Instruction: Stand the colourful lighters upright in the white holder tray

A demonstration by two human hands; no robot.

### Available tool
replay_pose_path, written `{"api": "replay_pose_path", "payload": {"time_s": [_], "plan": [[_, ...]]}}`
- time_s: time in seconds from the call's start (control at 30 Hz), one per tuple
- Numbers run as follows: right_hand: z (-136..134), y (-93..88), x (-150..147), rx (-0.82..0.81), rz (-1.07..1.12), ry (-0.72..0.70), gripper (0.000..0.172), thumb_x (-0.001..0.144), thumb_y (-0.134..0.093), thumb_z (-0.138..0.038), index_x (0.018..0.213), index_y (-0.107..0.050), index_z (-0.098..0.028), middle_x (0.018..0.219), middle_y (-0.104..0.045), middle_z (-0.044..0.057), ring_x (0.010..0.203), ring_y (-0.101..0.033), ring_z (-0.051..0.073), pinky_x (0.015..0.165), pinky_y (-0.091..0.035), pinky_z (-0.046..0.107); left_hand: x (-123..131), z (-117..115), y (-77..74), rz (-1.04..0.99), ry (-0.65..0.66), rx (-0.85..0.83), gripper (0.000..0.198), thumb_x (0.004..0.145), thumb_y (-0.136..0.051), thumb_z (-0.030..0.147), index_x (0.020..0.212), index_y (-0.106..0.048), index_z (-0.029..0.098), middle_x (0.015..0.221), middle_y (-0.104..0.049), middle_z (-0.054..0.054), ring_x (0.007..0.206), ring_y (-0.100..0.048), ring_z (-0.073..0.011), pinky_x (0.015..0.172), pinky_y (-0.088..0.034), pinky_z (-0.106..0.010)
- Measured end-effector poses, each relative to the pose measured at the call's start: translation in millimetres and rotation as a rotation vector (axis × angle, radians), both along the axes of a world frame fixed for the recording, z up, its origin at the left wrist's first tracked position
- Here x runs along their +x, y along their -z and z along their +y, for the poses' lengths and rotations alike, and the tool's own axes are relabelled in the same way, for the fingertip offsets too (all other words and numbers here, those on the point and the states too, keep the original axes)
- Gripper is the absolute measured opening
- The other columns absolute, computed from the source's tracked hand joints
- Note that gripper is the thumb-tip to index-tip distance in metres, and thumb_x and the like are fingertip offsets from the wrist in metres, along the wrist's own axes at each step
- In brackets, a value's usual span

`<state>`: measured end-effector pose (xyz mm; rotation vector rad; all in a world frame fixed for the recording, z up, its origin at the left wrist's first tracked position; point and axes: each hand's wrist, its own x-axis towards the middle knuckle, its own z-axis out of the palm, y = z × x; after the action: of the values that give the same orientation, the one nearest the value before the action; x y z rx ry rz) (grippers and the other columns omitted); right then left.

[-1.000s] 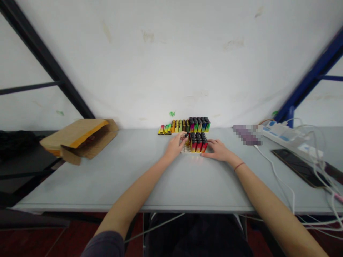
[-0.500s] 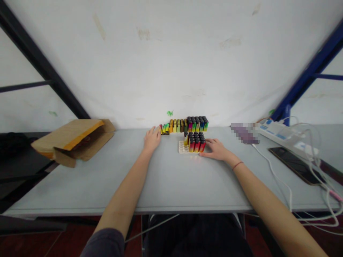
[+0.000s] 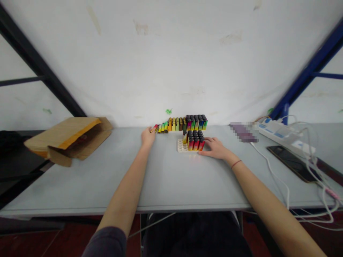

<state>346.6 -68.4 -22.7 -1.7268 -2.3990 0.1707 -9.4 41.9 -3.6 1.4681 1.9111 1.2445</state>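
Observation:
My left hand (image 3: pixel 148 136) is closed on a red lighter (image 3: pixel 154 127) near the wall. Just right of it, several yellow-green lighters (image 3: pixel 163 127) lie on the table. My right hand (image 3: pixel 216 148) grips the right end of a white tray (image 3: pixel 182 147) with round holes, its thumb at the front edge and its fingers beside the lighters. Several red lighters (image 3: pixel 195 142) with black tops stand upright in the tray's right part. One yellow lighter (image 3: pixel 184 137) stands at the back, left of them; holes at the left front show bare.
Behind the tray stand rows of yellow-orange lighters (image 3: pixel 173 124) and multicoloured black-topped lighters (image 3: pixel 197 122). At the left lies an open brown paper bag (image 3: pixel 77 134). A phone (image 3: pixel 292 163), a power strip (image 3: pixel 286 137) and white cables (image 3: pixel 270 167) occupy the right side.
My left hand has drawn slightly left and closed on a red lighter, pulling it away from the lying ones. My right hand stays at the tray. The view has shifted slightly.

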Motion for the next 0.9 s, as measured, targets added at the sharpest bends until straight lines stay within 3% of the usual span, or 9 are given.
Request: {"api": "replay_pose_path", "payload": {"time_s": [0.1, 0.17, 0.23, 0.43, 0.57, 0.73, 0.8, 0.9], "plan": [[1, 0.6, 0, 0.006, -0.006, 0.002, 0.083, 0.093, -0.064, -0.076, 0.151, -0.065, -0.017, 0.158, -0.059, 0.02, 0.141, -0.054, 0.045, 0.117, -0.045, 0.054, -5, -5, -8.9, -0.466, -0.027, -0.044, 0.016, 0.09, -0.066, 0.011, 0.104, -0.067, 0.015, 0.089, -0.073, -0.007, 0.095, -0.075, -0.0202, 0.093, -0.059, -0.033], [2, 1.2, 1, 0.003, -0.01, 0.001, 0.084, 0.092, -0.064, -0.077, 0.15, -0.065, -0.016, 0.158, -0.059, 0.02, 0.141, -0.054, 0.045, 0.117, -0.045, 0.054, -4, -13, -13.7, -0.699, 0.077, -0.059, 0.02, 0.085, -0.067, 0.003, 0.098, -0.063, 0.017, 0.08, -0.067, 0.0, 0.08, -0.072, -0.0123, 0.087, -0.06, -0.026], [3, 1.7, 2, -0.005, -0.013, 0.005, 0.086, 0.092, -0.064, -0.078, 0.151, -0.064, -0.015, 0.159, -0.058, 0.02, 0.142, -0.054, 0.046, 0.118, -0.045, 0.054, 0, -22, -16.7, -0.79, 0.22, -0.096, 0.024, 0.082, -0.071, 0.003, 0.095, -0.059, 0.019, 0.077, -0.064, 0.003, 0.071, -0.068, -0.0086, 0.079, -0.06, -0.022], [4, 3.9, 3, -0.001, -0.012, 0.011, 0.086, 0.092, -0.064, -0.078, 0.151, -0.064, -0.015, 0.16, -0.057, 0.02, 0.144, -0.052, 0.046, 0.119, -0.044, 0.053, 25, -42, -18.1, -0.645, 0.386, -0.199, 0.037, 0.084, -0.081, 0.03, 0.099, -0.047, 0.024, 0.083, -0.068, 0.005, 0.057, -0.065, -0.0084, 0.06, -0.055, -0.022], [5, 5.4, 3, 0.011, 0.003, 0.005, 0.084, 0.092, -0.064, -0.077, 0.151, -0.064, -0.017, 0.159, -0.059, 0.02, 0.143, -0.053, 0.045, 0.117, -0.045, 0.054, 37, -45, -13.3, -0.526, 0.525, -0.15, 0.039, 0.09, -0.079, 0.044, 0.099, -0.047, 0.023, 0.077, -0.065, 0.006, 0.052, -0.06, -0.0071, 0.056, -0.051, -0.02], [5, 4.0, 2, -0.011, 0.012, 0.006, 0.086, 0.092, -0.064, -0.077, 0.152, -0.063, -0.015, 0.159, -0.058, 0.022, 0.142, -0.053, 0.046, 0.116, -0.046, 0.054, 47, -43, -3.8, -0.527, 0.459, -0.008, 0.035, 0.097, -0.074, 0.042, 0.1, -0.043, 0.024, 0.059, -0.043, 0.014, 0.039, -0.036, -0.0038, 0.041, -0.029, -0.015], [5, 3.1, 2, -0.016, 0.012, 0.003, 0.086, 0.093, -0.064, -0.077, 0.152, -0.063, -0.014, 0.159, -0.058, 0.022, 0.141, -0.053, 0.046, 0.115, -0.046, 0.055, 50, -43, -1.9, -0.539, 0.421, 0.008, 0.034, 0.1, -0.07, 0.043, 0.106, -0.041, 0.026, 0.064, -0.047, 0.014, 0.037, -0.034, -0.0035, 0.04, -0.027, -0.016], [4, 2.6, 1, -0.014, -0.001, 0.016, 0.086, 0.093, -0.064, -0.077, 0.152, -0.062, -0.015, 0.16, -0.057, 0.021, 0.142, -0.053, 0.046, 0.117, -0.045, 0.054, 53, -44, -2.3, -0.562, 0.418, 0.006, 0.029, 0.104, -0.062, 0.046, 0.107, -0.042, 0.026, 0.078, -0.058, 0.009, 0.04, -0.042, -0.0031, 0.042, -0.033, -0.016]]}}
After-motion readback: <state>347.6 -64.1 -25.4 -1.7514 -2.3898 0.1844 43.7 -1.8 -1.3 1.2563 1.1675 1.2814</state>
